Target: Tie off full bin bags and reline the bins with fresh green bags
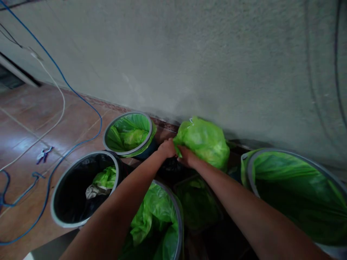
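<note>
A full, rounded green plastic bag (204,141) is beside the wall, its gathered neck pointing left. My left hand (167,148) is closed round the end of that neck. Just to its right, my right hand (186,156) is closed on the neck too, partly hidden by the green plastic. Under my hands is a dark bag or bin that is hard to make out. A green-lined bin (151,124) stands left of my hands, with a green bag inside. Below my forearms, another round bin (177,213) holds loose green plastic.
A black-lined bin (58,187) stands at left, a large green-lined bin (251,169) at right. A small green-lined container (197,202) sits between my forearms. Blue cable (78,144), white cable (61,115) and pliers (44,154) lie on the tiles. The wall (173,54) rises behind.
</note>
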{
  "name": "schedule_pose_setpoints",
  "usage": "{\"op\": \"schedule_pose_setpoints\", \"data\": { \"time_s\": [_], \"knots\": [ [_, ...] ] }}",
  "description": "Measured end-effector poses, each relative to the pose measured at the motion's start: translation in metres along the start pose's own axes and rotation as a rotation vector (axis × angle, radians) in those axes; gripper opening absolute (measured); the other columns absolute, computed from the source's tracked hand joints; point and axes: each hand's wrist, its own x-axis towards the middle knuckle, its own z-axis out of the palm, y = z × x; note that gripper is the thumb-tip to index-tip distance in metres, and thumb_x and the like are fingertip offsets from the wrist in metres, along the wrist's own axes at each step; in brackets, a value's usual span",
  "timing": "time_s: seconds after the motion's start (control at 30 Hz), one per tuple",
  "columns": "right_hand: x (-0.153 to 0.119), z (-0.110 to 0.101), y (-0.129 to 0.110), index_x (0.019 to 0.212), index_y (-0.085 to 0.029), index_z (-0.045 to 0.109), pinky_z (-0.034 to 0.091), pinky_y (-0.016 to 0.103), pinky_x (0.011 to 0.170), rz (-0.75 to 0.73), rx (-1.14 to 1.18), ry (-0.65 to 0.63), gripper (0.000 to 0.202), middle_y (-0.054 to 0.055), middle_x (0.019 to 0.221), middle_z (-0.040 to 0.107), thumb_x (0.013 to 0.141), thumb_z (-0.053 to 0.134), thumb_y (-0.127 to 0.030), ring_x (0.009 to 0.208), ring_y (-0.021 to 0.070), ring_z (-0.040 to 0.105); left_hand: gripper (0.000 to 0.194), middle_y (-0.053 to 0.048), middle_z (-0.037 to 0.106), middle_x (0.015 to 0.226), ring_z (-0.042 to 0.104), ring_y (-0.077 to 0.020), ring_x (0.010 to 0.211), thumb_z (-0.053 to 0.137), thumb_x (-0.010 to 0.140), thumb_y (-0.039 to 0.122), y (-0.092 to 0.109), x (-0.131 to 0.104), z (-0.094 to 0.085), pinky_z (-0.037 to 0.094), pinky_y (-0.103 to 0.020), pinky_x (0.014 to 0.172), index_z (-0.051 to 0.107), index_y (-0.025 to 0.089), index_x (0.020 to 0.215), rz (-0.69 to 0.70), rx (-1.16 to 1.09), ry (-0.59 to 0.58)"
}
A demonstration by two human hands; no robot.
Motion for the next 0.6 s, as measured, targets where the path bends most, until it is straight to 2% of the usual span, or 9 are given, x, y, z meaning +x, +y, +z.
{"op": "schedule_pose_setpoints", "data": {
  "time_s": [0.1, 0.17, 0.23, 0.27, 0.33, 0.4, 0.5, 0.57, 0.6],
  "knots": [
    [-0.019, 0.013, -0.011, 0.128, -0.012, 0.058, 0.044, 0.032, 0.101, -0.125, -0.089, -0.107, 0.046, 0.015, 0.129, 0.060, 0.082, 0.060, -0.013, 0.116, 0.0227, 0.058, 0.062, -0.024, 0.051, 0.135, 0.056, -0.0344, 0.124, 0.067, 0.080, 0.027, 0.000, -0.009, 0.006, 0.045, -0.040, 0.101, 0.044, 0.011, 0.135, -0.101, 0.101, -0.069],
    [-0.038, -0.002, -0.015, 0.115, -0.013, 0.065, 0.044, 0.033, 0.099, -0.207, -0.161, -0.081, 0.030, 0.015, 0.123, 0.062, 0.090, 0.048, -0.014, 0.113, 0.0235, 0.058, 0.067, -0.025, 0.048, 0.138, 0.056, -0.0335, 0.124, 0.066, 0.081, 0.027, 0.005, -0.012, 0.004, 0.044, -0.042, 0.102, 0.038, 0.012, 0.140, -0.099, 0.107, -0.054],
    [-0.061, -0.030, -0.015, 0.107, -0.016, 0.067, 0.044, 0.033, 0.095, -0.194, -0.194, 0.011, 0.032, 0.013, 0.114, 0.065, 0.093, 0.039, -0.015, 0.107, 0.0234, 0.060, 0.065, -0.024, 0.045, 0.141, 0.055, -0.0333, 0.125, 0.061, 0.084, 0.025, 0.012, -0.012, -0.003, 0.044, -0.043, 0.103, 0.035, 0.013, 0.142, -0.083, 0.112, 0.001],
    [-0.072, -0.045, -0.011, 0.111, -0.018, 0.066, 0.044, 0.034, 0.095, -0.161, -0.196, 0.074, 0.034, 0.012, 0.115, 0.065, 0.094, 0.037, -0.017, 0.107, 0.0233, 0.059, 0.064, -0.024, 0.044, 0.142, 0.053, -0.0340, 0.126, 0.057, 0.086, 0.024, 0.016, -0.012, -0.008, 0.043, -0.044, 0.103, 0.033, 0.013, 0.144, -0.071, 0.117, 0.028],
    [-0.093, -0.069, 0.001, 0.129, -0.020, 0.057, 0.042, 0.039, 0.099, 0.020, -0.236, 0.232, 0.039, 0.014, 0.131, 0.057, 0.094, 0.041, -0.026, 0.115, 0.0281, 0.055, 0.069, -0.024, 0.041, 0.145, 0.050, -0.0354, 0.130, 0.054, 0.086, 0.021, 0.025, -0.015, -0.018, 0.042, -0.045, 0.105, 0.026, 0.013, 0.149, -0.015, 0.120, 0.044],
    [-0.105, -0.078, 0.019, 0.146, -0.018, 0.040, 0.043, 0.046, 0.097, 0.282, -0.296, 0.243, 0.062, 0.020, 0.144, 0.045, 0.088, 0.055, -0.037, 0.120, 0.0359, 0.051, 0.081, -0.022, 0.035, 0.151, 0.044, -0.0364, 0.135, 0.058, 0.083, 0.023, 0.034, -0.020, -0.022, 0.040, -0.046, 0.107, 0.018, 0.017, 0.153, 0.109, 0.127, -0.006],
    [-0.102, -0.062, 0.041, 0.155, -0.015, 0.020, 0.045, 0.046, 0.094, 0.512, -0.277, 0.048, 0.097, 0.025, 0.147, 0.035, 0.077, 0.070, -0.044, 0.121, 0.0393, 0.052, 0.102, -0.020, 0.021, 0.160, 0.036, -0.0415, 0.140, 0.070, 0.075, 0.037, 0.044, -0.025, -0.009, 0.037, -0.051, 0.110, 0.009, 0.024, 0.156, 0.257, 0.174, -0.174],
    [-0.086, -0.042, 0.048, 0.156, -0.014, 0.016, 0.045, 0.044, 0.095, 0.512, -0.248, -0.041, 0.104, 0.026, 0.146, 0.035, 0.073, 0.075, -0.038, 0.120, 0.0376, 0.054, 0.110, -0.022, 0.017, 0.161, 0.036, -0.0458, 0.139, 0.075, 0.071, 0.043, 0.043, -0.021, 0.009, 0.038, -0.054, 0.107, 0.009, 0.025, 0.157, 0.225, 0.209, -0.269],
    [-0.076, -0.033, 0.049, 0.156, -0.014, 0.016, 0.044, 0.044, 0.096, 0.473, -0.249, -0.038, 0.103, 0.026, 0.147, 0.034, 0.073, 0.075, -0.033, 0.122, 0.0369, 0.053, 0.109, -0.023, 0.019, 0.160, 0.037, -0.0467, 0.138, 0.076, 0.071, 0.042, 0.041, -0.017, 0.018, 0.039, -0.054, 0.106, 0.011, 0.024, 0.157, 0.171, 0.222, -0.289]
  ]
}}
